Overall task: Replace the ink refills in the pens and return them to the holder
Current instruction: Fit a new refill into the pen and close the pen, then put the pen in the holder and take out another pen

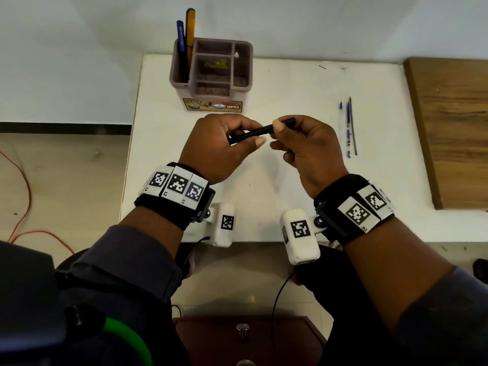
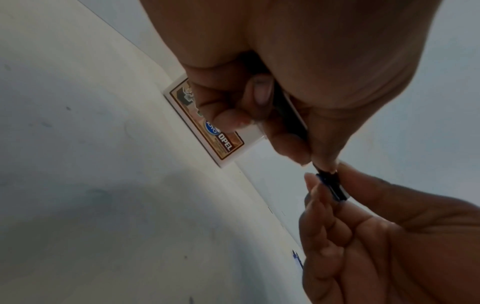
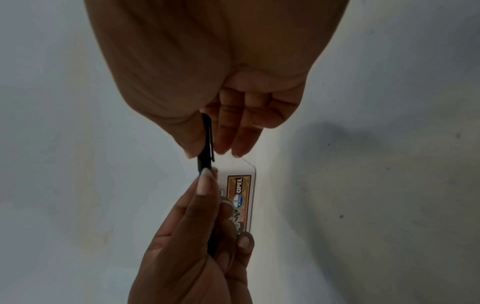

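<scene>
holder (image 1: 211, 87): 2 pens (image 1: 184, 46), left compartment | hands (image 1: 219, 146) grip black pen (image 1: 253, 133)

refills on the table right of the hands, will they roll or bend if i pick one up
The two refills are thin round tubes lying flat on the smooth table, so a nudge would probably roll them. They look long and slender, so likely light and a bit bendy if pinched at one end. Being so thin, they may be awkward to lift off the flat surface.

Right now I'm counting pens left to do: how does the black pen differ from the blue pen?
The black pen is held by both hands above the table; the blue pen stands upright in the holder, untouched. Black is tilted near horizontal, blue vertical. Both look slim.
</scene>
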The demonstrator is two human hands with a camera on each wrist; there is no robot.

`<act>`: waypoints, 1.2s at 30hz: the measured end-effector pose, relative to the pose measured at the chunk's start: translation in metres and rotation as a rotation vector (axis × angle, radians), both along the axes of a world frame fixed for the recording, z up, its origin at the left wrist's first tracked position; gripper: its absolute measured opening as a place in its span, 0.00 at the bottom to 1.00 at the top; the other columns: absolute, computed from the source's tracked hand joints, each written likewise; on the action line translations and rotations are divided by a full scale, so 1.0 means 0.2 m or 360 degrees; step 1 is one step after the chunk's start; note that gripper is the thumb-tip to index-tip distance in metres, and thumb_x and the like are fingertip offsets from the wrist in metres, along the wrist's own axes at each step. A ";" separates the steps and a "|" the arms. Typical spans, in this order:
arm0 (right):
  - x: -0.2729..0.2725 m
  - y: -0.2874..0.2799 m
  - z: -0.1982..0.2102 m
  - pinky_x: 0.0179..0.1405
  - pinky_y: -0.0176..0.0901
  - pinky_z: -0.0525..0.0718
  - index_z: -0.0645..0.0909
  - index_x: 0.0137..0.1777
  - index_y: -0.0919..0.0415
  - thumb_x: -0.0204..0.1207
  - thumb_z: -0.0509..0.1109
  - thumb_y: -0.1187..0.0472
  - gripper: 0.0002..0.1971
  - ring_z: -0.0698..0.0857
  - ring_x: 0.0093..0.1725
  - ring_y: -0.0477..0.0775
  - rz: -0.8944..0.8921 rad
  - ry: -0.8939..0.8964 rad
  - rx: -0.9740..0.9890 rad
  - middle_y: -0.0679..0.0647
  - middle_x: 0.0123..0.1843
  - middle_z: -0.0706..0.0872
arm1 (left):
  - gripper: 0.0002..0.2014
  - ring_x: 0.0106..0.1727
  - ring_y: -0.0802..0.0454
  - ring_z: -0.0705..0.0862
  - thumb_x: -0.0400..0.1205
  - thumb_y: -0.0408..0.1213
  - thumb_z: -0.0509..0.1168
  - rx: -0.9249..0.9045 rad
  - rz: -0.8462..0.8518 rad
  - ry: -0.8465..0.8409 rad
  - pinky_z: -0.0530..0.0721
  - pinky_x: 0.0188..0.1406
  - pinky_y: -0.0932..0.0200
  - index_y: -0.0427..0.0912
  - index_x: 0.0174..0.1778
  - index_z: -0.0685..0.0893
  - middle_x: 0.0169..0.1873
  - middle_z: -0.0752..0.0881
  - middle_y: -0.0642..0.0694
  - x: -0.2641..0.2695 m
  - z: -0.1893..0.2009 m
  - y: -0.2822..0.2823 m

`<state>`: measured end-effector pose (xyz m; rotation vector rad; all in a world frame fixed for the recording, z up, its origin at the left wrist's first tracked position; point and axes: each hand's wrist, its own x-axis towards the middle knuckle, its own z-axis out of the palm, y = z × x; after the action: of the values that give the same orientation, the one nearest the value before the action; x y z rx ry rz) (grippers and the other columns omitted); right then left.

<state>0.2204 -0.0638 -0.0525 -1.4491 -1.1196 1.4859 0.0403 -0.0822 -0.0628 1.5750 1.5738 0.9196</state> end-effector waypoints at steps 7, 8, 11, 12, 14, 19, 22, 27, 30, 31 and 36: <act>-0.10 0.11 0.14 0.32 0.33 0.80 0.86 0.54 0.63 0.82 0.73 0.60 0.07 0.90 0.44 0.56 -0.0272 0.0120 0.0257 0.60 0.48 0.92 | 0.16 0.35 0.67 0.83 0.75 0.53 0.76 0.0153 0.0322 0.0036 0.78 0.39 0.74 0.55 0.58 0.90 0.39 0.88 0.68 -0.15 0.15 0.03; -0.13 0.16 0.18 0.31 0.31 0.80 0.86 0.56 0.66 0.82 0.73 0.62 0.08 0.89 0.43 0.56 -0.0298 0.0102 0.0352 0.62 0.48 0.91 | 0.16 0.34 0.65 0.82 0.75 0.54 0.75 0.0195 0.0424 0.0049 0.77 0.37 0.74 0.56 0.57 0.90 0.37 0.87 0.68 -0.19 0.18 0.05; -0.21 0.30 0.26 0.34 0.40 0.86 0.87 0.56 0.66 0.81 0.74 0.61 0.09 0.89 0.36 0.52 -0.0321 -0.0096 0.0609 0.58 0.43 0.92 | 0.15 0.34 0.69 0.81 0.76 0.56 0.74 0.0282 0.0615 0.0101 0.75 0.35 0.76 0.55 0.56 0.90 0.42 0.88 0.63 -0.30 0.23 0.13; -0.26 0.36 0.28 0.38 0.48 0.89 0.87 0.55 0.65 0.80 0.75 0.60 0.10 0.90 0.36 0.53 -0.0304 -0.0151 0.0690 0.56 0.41 0.92 | 0.15 0.34 0.72 0.80 0.76 0.56 0.73 0.0315 0.0663 0.0115 0.76 0.37 0.75 0.55 0.55 0.90 0.43 0.89 0.62 -0.35 0.25 0.19; -0.35 0.45 0.31 0.44 0.58 0.91 0.88 0.53 0.61 0.78 0.76 0.57 0.09 0.91 0.37 0.57 -0.0241 -0.0271 0.0818 0.55 0.38 0.92 | 0.13 0.33 0.75 0.79 0.76 0.55 0.72 0.0340 0.0764 0.0134 0.79 0.44 0.70 0.56 0.53 0.90 0.43 0.89 0.62 -0.43 0.26 0.28; -0.57 0.65 0.31 0.44 0.38 0.86 0.87 0.52 0.51 0.77 0.75 0.49 0.09 0.85 0.31 0.37 -0.0004 -0.0672 0.0967 0.40 0.30 0.87 | 0.12 0.38 0.68 0.80 0.78 0.50 0.72 0.0208 0.0910 0.0091 0.81 0.54 0.66 0.56 0.56 0.89 0.46 0.89 0.60 -0.56 0.15 0.45; -0.70 0.73 0.27 0.46 0.38 0.86 0.86 0.53 0.48 0.77 0.74 0.47 0.10 0.86 0.33 0.36 0.0162 -0.0835 0.0960 0.38 0.31 0.88 | 0.13 0.47 0.64 0.85 0.78 0.49 0.73 0.0074 0.0852 0.0047 0.82 0.57 0.63 0.54 0.57 0.89 0.46 0.89 0.60 -0.58 0.05 0.48; -0.82 0.80 0.23 0.52 0.40 0.86 0.87 0.56 0.49 0.76 0.75 0.44 0.14 0.90 0.43 0.43 0.0446 -0.1117 0.0937 0.43 0.40 0.91 | 0.16 0.53 0.61 0.85 0.78 0.49 0.74 -0.0101 0.0721 0.0074 0.76 0.55 0.67 0.54 0.62 0.87 0.50 0.89 0.59 -0.60 -0.03 0.48; -0.84 0.81 0.21 0.54 0.39 0.83 0.87 0.60 0.51 0.76 0.77 0.46 0.16 0.89 0.47 0.45 0.0540 -0.1191 0.0885 0.42 0.40 0.89 | 0.18 0.53 0.62 0.85 0.78 0.49 0.75 -0.0125 0.0714 0.0048 0.75 0.51 0.69 0.55 0.63 0.86 0.49 0.89 0.60 -0.60 -0.04 0.49; -0.84 0.81 0.20 0.54 0.38 0.83 0.87 0.62 0.50 0.76 0.77 0.47 0.17 0.89 0.47 0.45 0.0553 -0.1199 0.0864 0.40 0.38 0.87 | 0.18 0.52 0.61 0.85 0.78 0.49 0.75 -0.0126 0.0709 0.0050 0.75 0.50 0.70 0.55 0.63 0.86 0.47 0.88 0.60 -0.60 -0.04 0.49; -0.81 0.80 0.18 0.55 0.32 0.76 0.81 0.73 0.46 0.75 0.78 0.51 0.25 0.83 0.51 0.42 0.0622 -0.1224 0.0819 0.41 0.48 0.85 | 0.17 0.50 0.61 0.87 0.78 0.49 0.75 -0.0137 0.0685 0.0014 0.75 0.44 0.71 0.55 0.63 0.86 0.43 0.88 0.60 -0.61 -0.04 0.49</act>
<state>0.0593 0.0969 -0.0162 -1.4960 -2.1627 0.7372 -0.0820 0.0160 -0.0699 1.2009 1.9741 1.0516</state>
